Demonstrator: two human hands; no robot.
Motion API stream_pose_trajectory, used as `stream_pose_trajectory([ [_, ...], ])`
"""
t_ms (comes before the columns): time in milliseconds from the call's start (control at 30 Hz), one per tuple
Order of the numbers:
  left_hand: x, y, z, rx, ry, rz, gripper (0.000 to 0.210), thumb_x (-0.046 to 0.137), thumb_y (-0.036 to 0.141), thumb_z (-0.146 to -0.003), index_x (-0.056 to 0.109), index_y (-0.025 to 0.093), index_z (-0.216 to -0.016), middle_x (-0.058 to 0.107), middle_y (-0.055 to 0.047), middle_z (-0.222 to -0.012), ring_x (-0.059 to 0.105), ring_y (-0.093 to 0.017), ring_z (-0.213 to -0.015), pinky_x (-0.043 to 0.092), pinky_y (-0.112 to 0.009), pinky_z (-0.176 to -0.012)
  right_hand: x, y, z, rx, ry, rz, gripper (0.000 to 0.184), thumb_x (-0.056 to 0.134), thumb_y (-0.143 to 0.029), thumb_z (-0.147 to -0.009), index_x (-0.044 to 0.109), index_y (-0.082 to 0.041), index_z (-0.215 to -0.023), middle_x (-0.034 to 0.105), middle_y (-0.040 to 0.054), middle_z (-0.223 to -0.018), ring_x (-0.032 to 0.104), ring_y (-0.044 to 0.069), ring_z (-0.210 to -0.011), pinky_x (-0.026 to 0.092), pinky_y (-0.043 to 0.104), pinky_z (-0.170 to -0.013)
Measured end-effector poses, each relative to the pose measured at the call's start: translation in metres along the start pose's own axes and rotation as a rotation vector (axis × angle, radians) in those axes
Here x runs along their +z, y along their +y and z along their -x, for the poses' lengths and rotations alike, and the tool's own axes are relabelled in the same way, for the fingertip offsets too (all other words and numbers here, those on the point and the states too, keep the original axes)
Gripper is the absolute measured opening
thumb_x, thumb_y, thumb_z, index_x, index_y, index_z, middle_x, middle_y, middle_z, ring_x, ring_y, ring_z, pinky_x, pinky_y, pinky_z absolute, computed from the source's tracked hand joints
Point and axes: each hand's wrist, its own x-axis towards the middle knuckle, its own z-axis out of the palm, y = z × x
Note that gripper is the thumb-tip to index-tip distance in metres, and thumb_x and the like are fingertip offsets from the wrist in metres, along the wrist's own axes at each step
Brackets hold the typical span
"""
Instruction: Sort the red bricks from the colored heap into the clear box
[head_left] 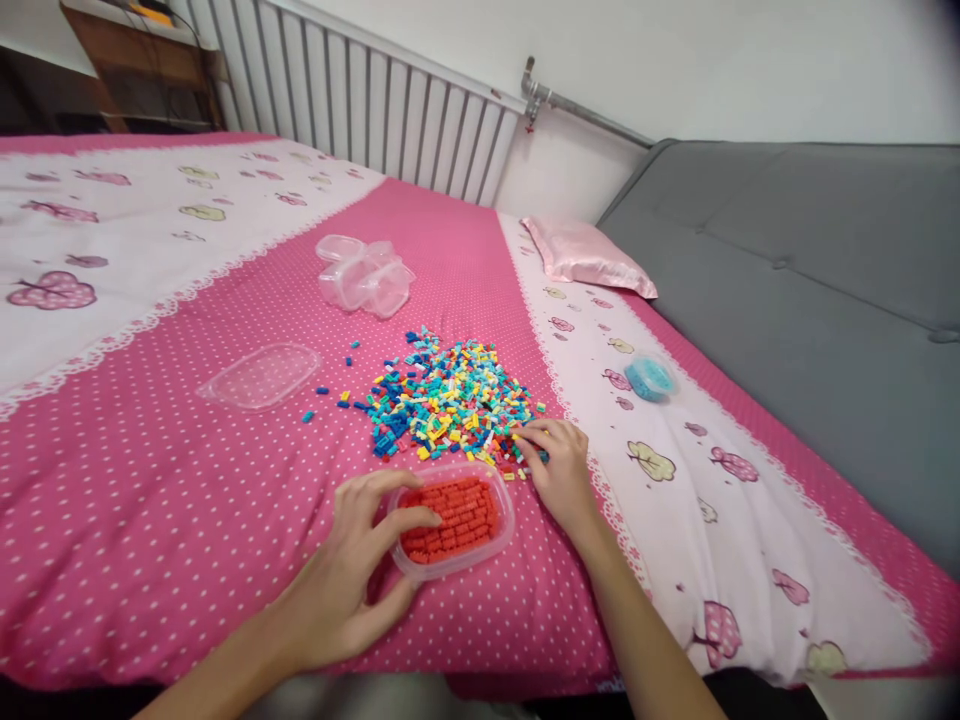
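A clear plastic container (505, 540) filled with rows of red building bricks (461, 515) sits at the near middle of the bed. My left hand (360, 560) grips its left side, thumb at the near rim and one finger reaching in over the red bricks. Beyond the container spreads a loose pile of small coloured bricks (457, 390), mostly blue, teal, yellow and white, with some red. At the pile's right edge is my right hand (559, 465), thumb and fingertips pinched together among the bricks. What lies between those fingertips is too small to make out.
A clear lid (262, 378) lies left of the pile. Farther back are stacked clear containers (365, 275). On the right stands a closed container of blue bricks (649, 379). Behind it are a pink pillow (589, 255) and a grey headboard (795, 240); a radiator (360, 90) lines the wall.
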Motion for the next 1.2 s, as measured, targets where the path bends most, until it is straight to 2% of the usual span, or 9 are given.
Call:
stream_pose_trajectory([
  [100,-0.001,0.001,-0.001,0.014,-0.009,-0.005,0.04,0.054,0.017,-0.089,0.052,0.03,-0.126,0.045,-0.008,-0.139,0.042,-0.029,-0.132,0.041,-0.05,-0.108,0.001,-0.001,-0.002,0.041,0.015,-0.044,0.028,0.051,-0.033,-0.102,0.077,-0.026,-0.104,0.073,0.0049,-0.096,0.061,0.025,-0.097,0.039,0.044,-0.093],
  [267,-0.002,-0.002,-0.001,0.036,-0.03,-0.024,0.04,0.051,0.017,-0.091,0.05,0.029,-0.129,0.041,-0.009,-0.141,0.039,-0.029,-0.133,0.037,-0.05,-0.108,0.001,-0.002,-0.003,0.076,0.021,-0.046,0.027,0.051,-0.033,-0.101,0.076,-0.025,-0.104,0.074,0.0051,-0.096,0.061,0.025,-0.096,0.038,0.042,-0.092],
  [433,-0.003,-0.008,0.001,0.072,-0.056,-0.063,0.041,0.055,0.019,-0.09,0.049,0.027,-0.13,0.04,-0.01,-0.141,0.038,-0.03,-0.133,0.037,-0.048,-0.107,0.001,-0.004,-0.001,0.122,0.039,-0.001,0.022,0.053,-0.026,-0.098,0.074,-0.024,-0.102,0.073,0.0053,-0.098,0.06,0.026,-0.1,0.035,0.043,-0.094],
  [567,-0.003,-0.009,0.0,0.081,-0.04,-0.062,0.041,0.057,0.019,-0.089,0.05,0.027,-0.129,0.043,-0.01,-0.14,0.04,-0.029,-0.132,0.038,-0.046,-0.107,0.0,-0.008,-0.001,0.123,0.058,0.037,0.027,0.052,-0.019,-0.095,0.077,-0.026,-0.103,0.067,0.0084,-0.109,0.055,0.028,-0.109,0.034,0.045,-0.097],
  [833,-0.002,-0.008,0.0,0.085,-0.026,-0.057,0.04,0.057,0.019,-0.089,0.051,0.026,-0.129,0.044,-0.01,-0.14,0.041,-0.029,-0.131,0.038,-0.045,-0.107,-0.001,-0.018,-0.001,0.071,-0.083,0.153,0.01,0.07,-0.02,-0.085,0.078,-0.025,-0.084,0.064,0.0092,-0.118,0.049,0.032,-0.117,0.031,0.051,-0.101],
  [933,-0.002,-0.008,0.0,0.086,-0.026,-0.051,0.04,0.056,0.019,-0.09,0.05,0.026,-0.129,0.043,-0.011,-0.14,0.04,-0.029,-0.132,0.037,-0.046,-0.108,-0.003,-0.019,-0.002,0.11,-0.065,0.039,0.009,0.069,-0.021,-0.085,0.077,-0.025,-0.081,0.067,0.009,-0.114,0.05,0.032,-0.116,0.029,0.053,-0.103],
  [1033,-0.002,-0.008,0.0,0.089,-0.024,-0.051,0.04,0.056,0.019,-0.089,0.05,0.026,-0.128,0.043,-0.011,-0.14,0.04,-0.029,-0.132,0.037,-0.045,-0.107,-0.008,-0.018,-0.005,0.216,-0.012,-0.236,0.008,0.068,-0.026,-0.084,0.075,-0.025,-0.082,0.072,0.0078,-0.106,0.054,0.031,-0.112,0.029,0.054,-0.106],
  [1100,-0.002,-0.008,0.0,0.092,-0.02,-0.056,0.04,0.057,0.019,-0.089,0.05,0.026,-0.128,0.043,-0.011,-0.139,0.04,-0.029,-0.132,0.038,-0.045,-0.106,-0.011,-0.017,-0.007,0.262,-0.01,-0.383,0.011,0.066,-0.032,-0.086,0.074,-0.024,-0.086,0.075,0.0077,-0.102,0.059,0.03,-0.109,0.036,0.052,-0.105],
  [1200,-0.003,-0.005,-0.001,0.103,-0.021,-0.056,0.041,0.057,0.019,-0.088,0.05,0.025,-0.128,0.042,-0.011,-0.139,0.04,-0.029,-0.131,0.038,-0.045,-0.106,-0.016,-0.02,-0.01,0.281,-0.061,-0.518,0.022,0.062,-0.043,-0.089,0.071,-0.022,-0.09,0.078,0.0084,-0.096,0.069,0.026,-0.094,0.05,0.043,-0.09],
])
